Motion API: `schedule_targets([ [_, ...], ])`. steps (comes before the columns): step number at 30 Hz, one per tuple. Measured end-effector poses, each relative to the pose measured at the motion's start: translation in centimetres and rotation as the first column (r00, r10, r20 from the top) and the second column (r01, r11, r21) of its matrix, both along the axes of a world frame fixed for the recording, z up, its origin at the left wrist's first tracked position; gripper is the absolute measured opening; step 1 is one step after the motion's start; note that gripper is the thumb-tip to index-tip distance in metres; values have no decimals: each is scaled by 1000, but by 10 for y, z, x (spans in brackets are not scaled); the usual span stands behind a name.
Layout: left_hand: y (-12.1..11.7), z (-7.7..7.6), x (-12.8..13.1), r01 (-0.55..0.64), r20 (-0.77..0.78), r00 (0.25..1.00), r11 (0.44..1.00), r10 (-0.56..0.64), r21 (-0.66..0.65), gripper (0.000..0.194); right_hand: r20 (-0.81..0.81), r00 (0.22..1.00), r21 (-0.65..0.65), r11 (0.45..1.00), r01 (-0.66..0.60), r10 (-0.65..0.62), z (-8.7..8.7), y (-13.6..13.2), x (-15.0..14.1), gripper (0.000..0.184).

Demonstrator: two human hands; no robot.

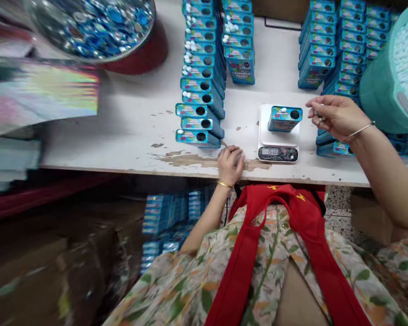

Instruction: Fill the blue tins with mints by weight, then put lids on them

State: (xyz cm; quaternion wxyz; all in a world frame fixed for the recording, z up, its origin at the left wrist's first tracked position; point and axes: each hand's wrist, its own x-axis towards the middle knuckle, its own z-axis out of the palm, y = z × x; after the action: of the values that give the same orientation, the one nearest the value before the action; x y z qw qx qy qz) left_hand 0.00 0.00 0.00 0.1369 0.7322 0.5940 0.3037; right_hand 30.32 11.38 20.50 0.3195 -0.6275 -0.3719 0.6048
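White worktop [122, 136], paint chipped along the front edge, loaded with rows of blue boxes [200, 86] stacked flat, each with a round hole in the top face; more rows at back centre and right. Small scale [278, 140] sits near the front edge, display lit, digits unreadable. One box [284, 118] stands on its platform, hole facing up, a white piece at its top edge.

Right hand [336, 117] hovers just right of that box, not touching it, fingers pinched narrow on something small and pale, too small to identify. Bangle on that wrist.

Left hand [230, 164] rests on the worktop edge just left of the scale, curled in a loose fist; can't tell if it holds anything. Gold bangle on the wrist.

Teal tub [374, 86] of pale pieces at far right. Metal bowl [91, 27] of blue bits at top left on a red base, blurred. More blue boxes under the table. Red straps over a floral dress in the foreground
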Motion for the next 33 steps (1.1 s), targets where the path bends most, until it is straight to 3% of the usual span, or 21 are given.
schedule_targets([
  [4,0,1,0,-9,-10,1000,999,9,-33,27,229,959,169,963,-211,169,-12,7,-3,17],
  [6,0,1,1,-14,-16,1000,999,13,-34,27,371,894,277,890,-363,250,-20,12,-2,10],
  [9,0,2,2,-13,-22,1000,1000,12,-22,27,540,800,364,785,-501,260,-28,19,0,15],
  [11,0,2,2,-13,-20,1000,1000,12,-17,27,600,767,386,758,-526,226,-28,23,-2,24],
  [15,-1,3,0,-9,-23,1000,1000,9,-8,29,601,782,400,786,-471,163,-18,24,-14,23],
  [18,-3,9,3,29,-65,998,996,-24,82,32,447,885,327,896,-300,133,-6,20,-22,28],
  [20,-5,17,14,153,-110,984,978,-138,144,33,254,963,192,972,-137,86,1,15,-22,37],
  [22,-5,25,32,353,-171,928,927,-330,126,34,84,996,33,999,-29,27,7,9,-18,38],
  [24,-4,31,55,520,-232,837,852,-496,58,36,5,1000,-44,999,11,-10,10,2,-12,30],
  [26,-3,33,75,585,-293,777,811,-558,6,37,9,1000,-6,1000,13,-13,8,-2,-5,22],
  [29,-1,32,92,570,-358,762,821,-539,-23,35,122,991,180,981,-76,54,-4,-2,1,15],
  [33,-3,29,94,588,-386,733,807,-560,-56,34,409,902,351,888,-296,139,-22,7,-6,10],
])
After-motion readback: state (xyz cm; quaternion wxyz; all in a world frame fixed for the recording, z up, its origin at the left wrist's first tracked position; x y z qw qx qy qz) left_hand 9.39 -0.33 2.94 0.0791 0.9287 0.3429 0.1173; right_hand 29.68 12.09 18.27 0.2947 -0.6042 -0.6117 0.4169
